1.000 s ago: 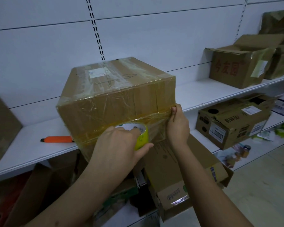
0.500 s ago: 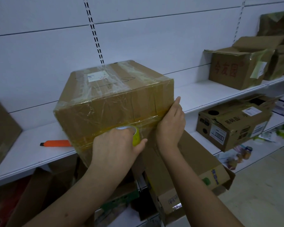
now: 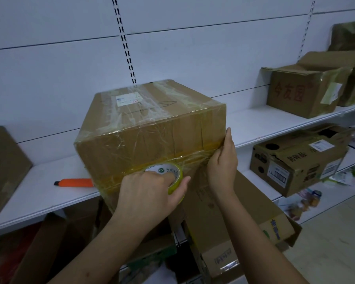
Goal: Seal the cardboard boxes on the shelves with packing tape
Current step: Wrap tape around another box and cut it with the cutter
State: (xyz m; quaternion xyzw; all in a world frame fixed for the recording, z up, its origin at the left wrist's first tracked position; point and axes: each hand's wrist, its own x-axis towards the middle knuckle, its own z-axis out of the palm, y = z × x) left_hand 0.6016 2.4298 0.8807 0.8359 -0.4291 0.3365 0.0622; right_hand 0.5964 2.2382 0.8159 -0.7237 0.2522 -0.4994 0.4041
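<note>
A closed cardboard box (image 3: 148,128), wrapped in clear and yellowish tape, sits tilted over the front edge of the white shelf (image 3: 39,189). My left hand (image 3: 150,193) grips a yellow roll of packing tape (image 3: 172,175) against the box's lower front face, fingers through its core. A stretched strip of tape runs from the roll to the box's right corner. My right hand (image 3: 222,160) lies flat with straight fingers on that corner, pressing the tape down.
An orange utility knife (image 3: 74,183) lies on the shelf left of the box. Open cardboard boxes (image 3: 303,89) stand at the right on this shelf, another box (image 3: 295,160) on the shelf below. A flattened box (image 3: 234,222) leans beneath my hands.
My right hand went from pinching the tape at the corner to lying flat along the box's right edge. My left hand with the roll stayed at the lower front face.
</note>
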